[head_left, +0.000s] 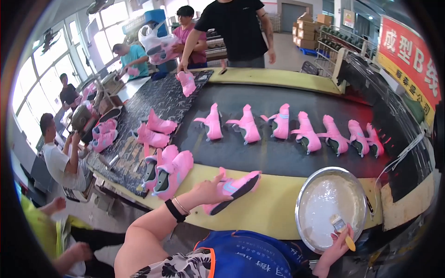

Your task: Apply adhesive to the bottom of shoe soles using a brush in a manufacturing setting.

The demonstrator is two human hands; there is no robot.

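My left hand (207, 191) is closed around a pink shoe upper (232, 186) with a light blue side mark, its dark underside turned toward me. It is held above the yellow table edge (273, 199). In my right hand (342, 241) is a paintbrush (343, 228) with a yellow handle, its bristles in a round metal basin (303, 199) of white liquid. More pink shoe uppers (169, 173) stand together just left of my left hand. Beyond, a row of several pink uppers (247, 125) lies on the dark conveyor belt (259, 157).
Across the belt, a person in a black shirt (232, 28) holds a pink upper (187, 84) over a black-patterned board (157, 97). Several other people work at the left. A dark machine housing (384, 106) rises at the belt's right end, with a white cable (402, 155) beside it.
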